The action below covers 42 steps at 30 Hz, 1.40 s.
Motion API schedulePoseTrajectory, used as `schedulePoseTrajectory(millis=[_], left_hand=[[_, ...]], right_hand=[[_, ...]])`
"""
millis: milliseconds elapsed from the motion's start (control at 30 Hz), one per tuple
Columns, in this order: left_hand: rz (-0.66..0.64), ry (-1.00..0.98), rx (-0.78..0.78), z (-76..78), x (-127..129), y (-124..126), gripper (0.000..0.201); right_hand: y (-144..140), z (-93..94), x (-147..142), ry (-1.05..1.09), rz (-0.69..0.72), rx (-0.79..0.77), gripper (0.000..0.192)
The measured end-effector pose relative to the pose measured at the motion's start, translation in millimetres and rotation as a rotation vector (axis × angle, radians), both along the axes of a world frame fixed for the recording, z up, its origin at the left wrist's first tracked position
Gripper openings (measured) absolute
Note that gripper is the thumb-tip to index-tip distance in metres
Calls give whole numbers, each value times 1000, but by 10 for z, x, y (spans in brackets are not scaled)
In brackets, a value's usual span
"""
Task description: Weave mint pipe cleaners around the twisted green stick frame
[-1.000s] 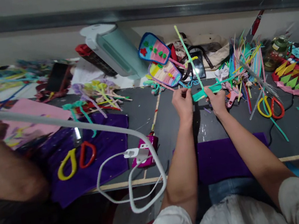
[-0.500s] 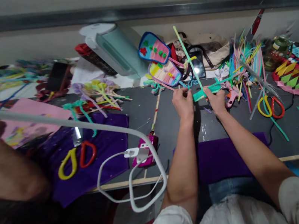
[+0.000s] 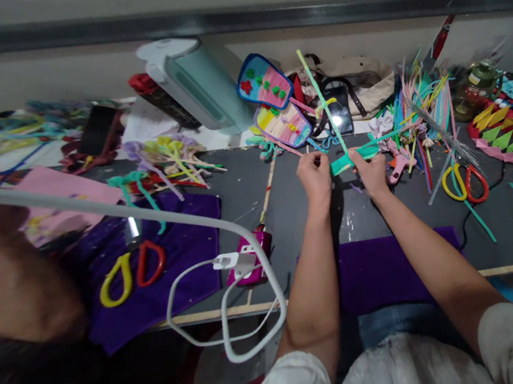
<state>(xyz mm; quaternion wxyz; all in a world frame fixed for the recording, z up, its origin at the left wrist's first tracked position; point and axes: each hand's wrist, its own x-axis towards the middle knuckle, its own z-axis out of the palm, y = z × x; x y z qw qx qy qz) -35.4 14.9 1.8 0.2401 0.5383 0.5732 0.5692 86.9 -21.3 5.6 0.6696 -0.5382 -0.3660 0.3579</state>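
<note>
Both of my hands hold a flat green strip of pipe cleaners (image 3: 341, 165) above the grey table. My left hand (image 3: 314, 175) pinches its left end. At its middle, the thumb of my right hand (image 3: 370, 169) presses on it where a long pale-green pipe cleaner (image 3: 329, 112) stands up and leans left. A short yellow piece (image 3: 326, 105) crosses that stem. Behind my right hand lies a pink glue gun (image 3: 400, 161), partly hidden. Just beyond my left hand are two decorated pipe-cleaner panels (image 3: 282, 126).
Red-and-yellow scissors (image 3: 464, 182) and a bundle of pipe cleaners (image 3: 430, 93) lie right. A white cable (image 3: 192, 218) crosses the left, over a purple cloth (image 3: 192, 247). A co-worker's arm (image 3: 27, 280) is far left. A pale-green appliance (image 3: 206, 89) stands behind.
The co-worker's arm at far left has shifted a little to the right. My own hands and the green strip have barely moved.
</note>
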Motion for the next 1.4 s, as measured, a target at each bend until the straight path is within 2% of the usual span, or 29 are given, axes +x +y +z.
schedulePoseTrajectory(millis=[133,300,400,567,667,767,900,1000,1100,1200,1400], left_hand=[[-99,-325,-140,-38,1,61,10],[-263,-790,-415,-83,-51,148,11],[-339,-884,-485,-103,-79,194,15],[-408,-923,-473,-112,-33,190,19],[-332,-820,-406,-86,20,143,21],[-238,-638,-261,-45,50,90,19],[-85,-264,-88,12,32,26,18],[34,37,-47,56,-3,-31,20],[86,237,-26,93,-26,-91,23],[106,340,-10,109,-30,-128,25],[143,392,9,105,-33,-138,26]], right_hand=[[32,-43,12,12,6,8,39],[47,-48,8,61,-10,21,37],[44,-33,0,77,-5,21,37],[51,-40,8,64,-22,7,41],[54,-54,23,44,-28,21,41],[41,-53,24,14,-35,35,39],[-7,-19,-3,-56,-38,5,41],[-50,8,-28,-118,-15,4,43],[-79,16,-36,-179,-1,40,40],[-93,14,-29,-263,-4,95,32],[-119,20,-36,-367,28,123,26]])
